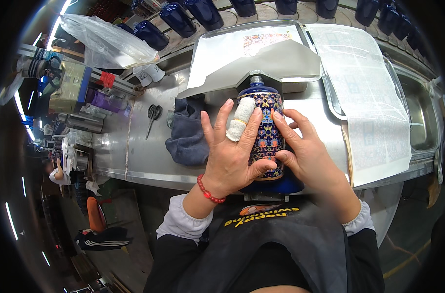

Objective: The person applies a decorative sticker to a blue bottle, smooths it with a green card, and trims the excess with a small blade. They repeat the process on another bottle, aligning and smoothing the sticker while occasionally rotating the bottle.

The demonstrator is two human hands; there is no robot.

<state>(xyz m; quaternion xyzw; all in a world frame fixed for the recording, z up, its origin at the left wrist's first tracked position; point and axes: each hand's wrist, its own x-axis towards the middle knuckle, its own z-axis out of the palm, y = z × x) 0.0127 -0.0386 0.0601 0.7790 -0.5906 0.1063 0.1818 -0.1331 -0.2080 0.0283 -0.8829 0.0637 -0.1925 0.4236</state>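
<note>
A dark blue bottle [267, 133] lies on its side in front of me, its neck pointing away. A colourful floral pattern with gold edging covers its body. My left hand [230, 163] rests on the bottle's left side with fingers spread. One of its fingers is wrapped in a white fabric sleeve [241, 119] with a yellow band. On the right side, my right hand [313, 155] touches the pattern with fingertips and thumb apart. Neither hand grips anything. Beside my left hand sits a crumpled dark cloth [187, 134].
Black-handled scissors [154, 115] lie left on the metal table [117, 151]. Behind the bottle stands a tray [203, 53] with white sheets. Patterned transfer sheets [371, 107] hang over the right side near a sink [418, 122]. Several blue bottles [205, 13] line the back.
</note>
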